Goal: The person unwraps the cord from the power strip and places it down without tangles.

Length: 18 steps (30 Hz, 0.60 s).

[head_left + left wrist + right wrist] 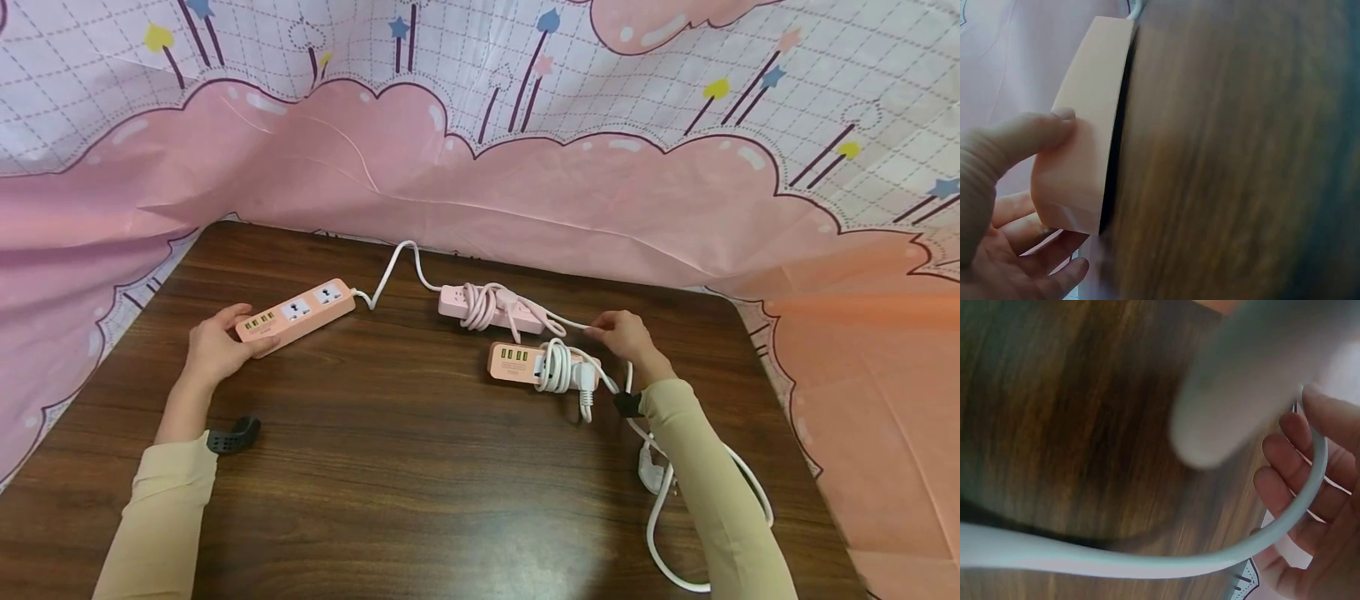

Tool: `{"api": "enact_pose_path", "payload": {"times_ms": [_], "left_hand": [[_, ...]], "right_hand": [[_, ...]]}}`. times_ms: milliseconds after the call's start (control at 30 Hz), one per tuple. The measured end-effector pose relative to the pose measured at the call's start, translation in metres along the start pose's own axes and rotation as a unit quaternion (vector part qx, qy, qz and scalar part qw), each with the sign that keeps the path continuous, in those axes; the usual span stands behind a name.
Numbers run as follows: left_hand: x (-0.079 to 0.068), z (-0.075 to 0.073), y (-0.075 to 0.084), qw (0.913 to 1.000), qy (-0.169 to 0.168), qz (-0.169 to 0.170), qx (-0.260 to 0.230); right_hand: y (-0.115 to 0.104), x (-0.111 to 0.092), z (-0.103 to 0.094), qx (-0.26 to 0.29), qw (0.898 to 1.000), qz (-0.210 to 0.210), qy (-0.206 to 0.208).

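My left hand (217, 343) grips the left end of a peach power strip (318, 312), thumb on its near side. In the left wrist view the thumb (1041, 132) presses the strip's side (1088, 119) and the other fingers lie around its end. A white cord (392, 265) runs from the strip's right end, behind a pink power strip (452, 302). My right hand (626, 337) pinches this cord farther along, right of the pink strip. In the right wrist view the cord (1222, 557) curves from thumb and fingers, past a blurred white shape (1222, 419).
A second peach power strip (513, 363) lies before the pink one; both have cords wound round them. Under my right forearm, a white plug (651, 468) and loose loops of cord (651, 533) rest on the dark wooden table (390, 483). A patterned curtain (465, 167) hangs behind.
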<state>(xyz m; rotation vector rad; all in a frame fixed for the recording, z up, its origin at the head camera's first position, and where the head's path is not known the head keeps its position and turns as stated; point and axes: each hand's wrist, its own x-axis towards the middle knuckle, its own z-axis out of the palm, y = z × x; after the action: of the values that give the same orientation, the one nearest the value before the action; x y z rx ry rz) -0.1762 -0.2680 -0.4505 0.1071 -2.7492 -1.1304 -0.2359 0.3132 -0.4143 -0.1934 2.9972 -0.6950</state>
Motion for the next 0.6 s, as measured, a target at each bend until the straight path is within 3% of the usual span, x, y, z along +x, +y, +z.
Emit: {"api": "enact_pose_path", "payload": {"times_ms": [233, 367, 600], "left_hand": [[0.001, -0.001, 0.003, 0.9986, -0.032, -0.001, 0.042], [-0.001, -0.001, 0.011, 0.9967, -0.043, 0.017, 0.067], [-0.007, 0.007, 0.034, 0.9944, 0.061, 0.083, 0.026]], "right_hand": [[-0.002, 0.0, 0.003, 0.031, 0.999, -0.026, -0.006], [-0.006, -0.004, 0.002, 0.042, 0.999, -0.033, -0.001], [-0.025, -0.023, -0.008, 0.063, 0.995, -0.055, 0.051]]}}
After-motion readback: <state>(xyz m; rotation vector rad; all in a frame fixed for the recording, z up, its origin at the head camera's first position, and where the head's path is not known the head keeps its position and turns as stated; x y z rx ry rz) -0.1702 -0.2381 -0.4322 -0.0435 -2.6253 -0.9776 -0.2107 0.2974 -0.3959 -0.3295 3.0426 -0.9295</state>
